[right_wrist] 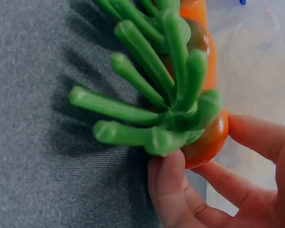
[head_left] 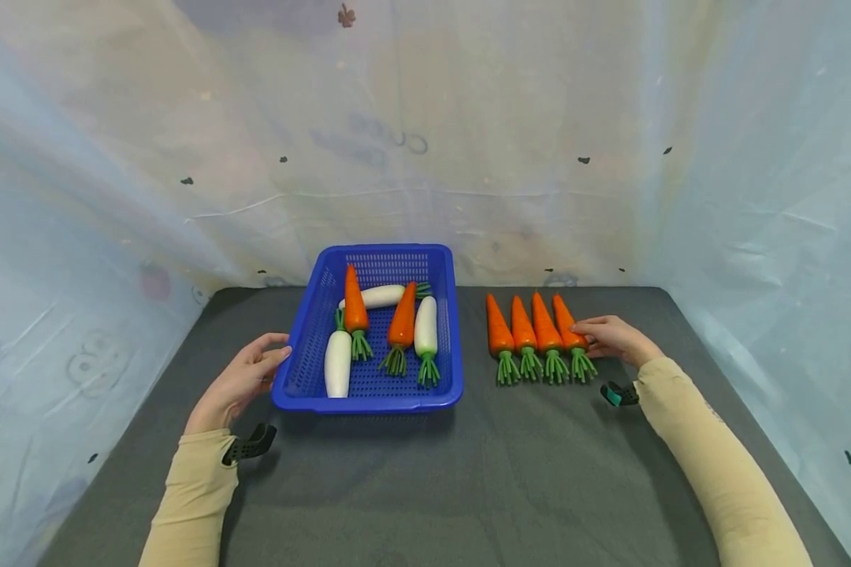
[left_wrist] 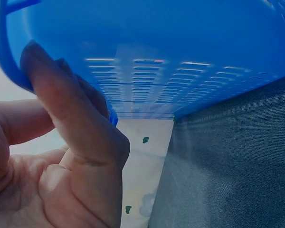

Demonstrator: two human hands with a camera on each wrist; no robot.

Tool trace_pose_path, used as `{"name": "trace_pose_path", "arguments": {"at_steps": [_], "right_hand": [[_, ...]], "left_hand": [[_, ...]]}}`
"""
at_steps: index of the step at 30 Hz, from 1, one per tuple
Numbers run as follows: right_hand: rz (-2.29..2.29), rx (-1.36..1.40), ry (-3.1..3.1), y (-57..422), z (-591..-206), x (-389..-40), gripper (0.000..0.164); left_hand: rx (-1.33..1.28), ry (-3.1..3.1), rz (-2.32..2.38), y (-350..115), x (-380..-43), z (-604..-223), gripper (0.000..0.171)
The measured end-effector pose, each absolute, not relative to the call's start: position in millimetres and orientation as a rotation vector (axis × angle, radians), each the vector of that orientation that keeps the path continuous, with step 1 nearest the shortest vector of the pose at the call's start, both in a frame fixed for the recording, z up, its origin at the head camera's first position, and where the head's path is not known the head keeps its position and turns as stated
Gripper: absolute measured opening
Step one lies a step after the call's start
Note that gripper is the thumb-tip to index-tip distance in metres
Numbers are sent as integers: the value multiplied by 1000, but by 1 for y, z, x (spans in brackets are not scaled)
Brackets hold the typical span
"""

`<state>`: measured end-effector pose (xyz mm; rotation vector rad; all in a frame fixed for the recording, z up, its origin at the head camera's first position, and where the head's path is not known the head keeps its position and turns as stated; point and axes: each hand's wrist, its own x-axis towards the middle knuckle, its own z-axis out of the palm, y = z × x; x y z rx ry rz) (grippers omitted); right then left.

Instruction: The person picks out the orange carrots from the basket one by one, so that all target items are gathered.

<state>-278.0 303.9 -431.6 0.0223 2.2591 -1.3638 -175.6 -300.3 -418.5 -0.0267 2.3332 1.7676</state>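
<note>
At the blue basket's (head_left: 369, 405) left rim, my left hand (head_left: 244, 378) grips the edge, its fingertips (left_wrist: 40, 71) tucked under the rim against the outer wall. Inside lie two orange carrots (head_left: 355, 303) with green stems and three white radishes (head_left: 337, 362). To the right, several carrots (head_left: 499, 331) lie side by side in a row, tips away from me. My right hand (head_left: 613, 339) holds the rightmost carrot (head_left: 566, 319) near its stem end. In the right wrist view, thumb and fingers are on either side of that carrot (right_wrist: 209, 147), below its green stems.
A dark grey cloth-covered table (head_left: 425, 488) lies under everything. Behind it and at both sides hangs a pale plastic sheet (head_left: 468, 118) with small dark marks. Black bands (head_left: 251, 445) are on both wrists, over beige sleeves (head_left: 198, 488).
</note>
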Motion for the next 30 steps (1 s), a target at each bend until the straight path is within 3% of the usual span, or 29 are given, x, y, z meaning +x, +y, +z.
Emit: {"name": "trace_pose_path", "arguments": {"at_steps": [21, 30], "right_hand": [[-1359, 43, 2254, 311, -429, -274, 61], [-1326, 75, 2307, 312, -402, -278, 73]], "left_hand": [[-61, 2324, 1772, -301, -176, -418, 58], [-34, 2312, 1782, -300, -175, -417, 56]]}}
